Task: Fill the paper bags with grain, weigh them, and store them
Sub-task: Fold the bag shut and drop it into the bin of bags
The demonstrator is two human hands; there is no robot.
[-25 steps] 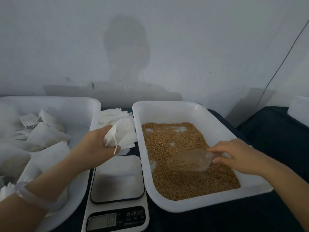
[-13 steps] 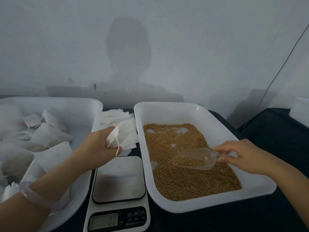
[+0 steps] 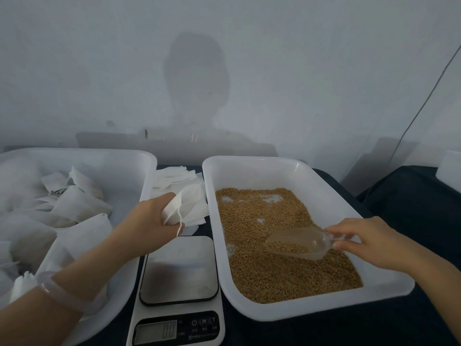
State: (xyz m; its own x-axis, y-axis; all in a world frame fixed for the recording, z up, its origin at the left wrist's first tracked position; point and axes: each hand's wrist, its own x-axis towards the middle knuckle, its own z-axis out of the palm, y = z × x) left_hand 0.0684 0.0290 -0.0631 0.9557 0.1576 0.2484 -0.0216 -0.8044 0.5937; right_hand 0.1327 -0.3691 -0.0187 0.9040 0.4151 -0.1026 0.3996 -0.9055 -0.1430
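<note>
Left grip point(image 3: 152, 218) curls round a limp, light paper bag point(image 3: 185, 208) just behind the scale point(image 3: 178, 268), probably best pinched at its mouth edge; right grip point(image 3: 369, 242) pinches the handle of a clear scoop point(image 3: 296, 243), part-loaded, just over the loose, spill-prone grain point(image 3: 259, 216) in the white tray point(image 3: 249, 162) on the desk point(image 3: 324, 332).

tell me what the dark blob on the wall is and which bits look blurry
Head view: the blob on the pale grey wall is a person's cast shadow; the left white plastic tub looks hazy toward the frame edge; the golden-brown grain and clear plastic scoop are sharp.
</note>
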